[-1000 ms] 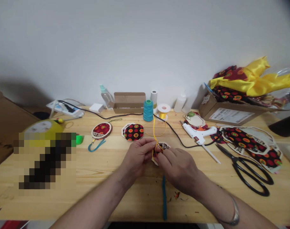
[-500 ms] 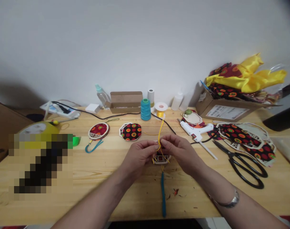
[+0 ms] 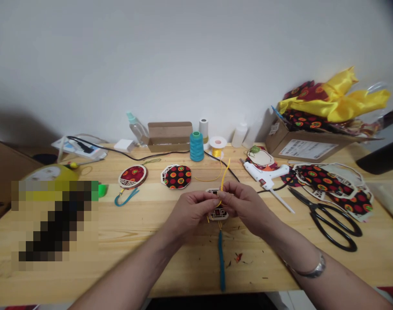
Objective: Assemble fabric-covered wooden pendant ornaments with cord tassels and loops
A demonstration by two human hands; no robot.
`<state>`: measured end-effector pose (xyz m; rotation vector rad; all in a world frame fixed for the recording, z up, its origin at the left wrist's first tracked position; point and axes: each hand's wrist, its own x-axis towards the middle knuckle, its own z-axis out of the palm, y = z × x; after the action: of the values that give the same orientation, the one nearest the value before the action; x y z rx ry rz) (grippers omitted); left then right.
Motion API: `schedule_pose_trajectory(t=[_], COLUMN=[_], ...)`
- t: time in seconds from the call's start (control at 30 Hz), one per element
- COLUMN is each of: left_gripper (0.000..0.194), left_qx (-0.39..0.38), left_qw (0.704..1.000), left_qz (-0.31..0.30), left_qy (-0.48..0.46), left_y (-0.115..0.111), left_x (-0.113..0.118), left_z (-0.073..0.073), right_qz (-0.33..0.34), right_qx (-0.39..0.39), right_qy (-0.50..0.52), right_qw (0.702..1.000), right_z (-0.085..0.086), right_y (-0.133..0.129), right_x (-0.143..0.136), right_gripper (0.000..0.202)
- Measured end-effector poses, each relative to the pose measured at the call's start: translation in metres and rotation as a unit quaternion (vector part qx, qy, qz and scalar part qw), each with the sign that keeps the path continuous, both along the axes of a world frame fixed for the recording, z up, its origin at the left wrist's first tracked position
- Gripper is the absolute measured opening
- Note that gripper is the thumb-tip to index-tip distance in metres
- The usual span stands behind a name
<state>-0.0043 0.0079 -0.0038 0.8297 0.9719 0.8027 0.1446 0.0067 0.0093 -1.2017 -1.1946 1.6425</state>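
Observation:
My left hand and my right hand meet at the middle of the wooden table. Both pinch a yellow cord that rises between the fingertips and loops back toward a small yellow spool. Just under the fingers hangs a small wooden lattice ornament with red fabric, partly hidden by my fingers. A teal tassel trails from it toward the table's near edge.
Black scissors and a white glue gun lie to the right, beside fabric cut-outs and a cardboard box of cloth. A teal thread cone, two round ornaments and a black cable lie behind.
My right hand rose from lying over the ornament to pinch the cord beside my left hand. The cord's free end now stands up more, and the ornament hangs below my fingers.

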Motion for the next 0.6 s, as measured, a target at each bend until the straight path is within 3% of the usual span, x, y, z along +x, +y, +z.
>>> schedule_pose_trajectory(t=[0.37, 0.6], left_gripper=[0.017, 0.015], left_qx=[-0.018, 0.002], left_qw=[0.999, 1.0], left_qz=[-0.005, 0.012], left_qy=[-0.041, -0.021], left_y=[-0.0002, 0.0028], left_x=[-0.0002, -0.0004], left_z=[-0.0004, -0.0013], right_qz=[-0.017, 0.039], right_qx=[0.055, 0.051], right_qy=[-0.075, -0.014], right_qw=[0.996, 0.998], right_z=[0.0015, -0.001], right_y=[0.0029, 0.006], right_x=[0.0018, 0.006], right_gripper=[0.022, 0.028])
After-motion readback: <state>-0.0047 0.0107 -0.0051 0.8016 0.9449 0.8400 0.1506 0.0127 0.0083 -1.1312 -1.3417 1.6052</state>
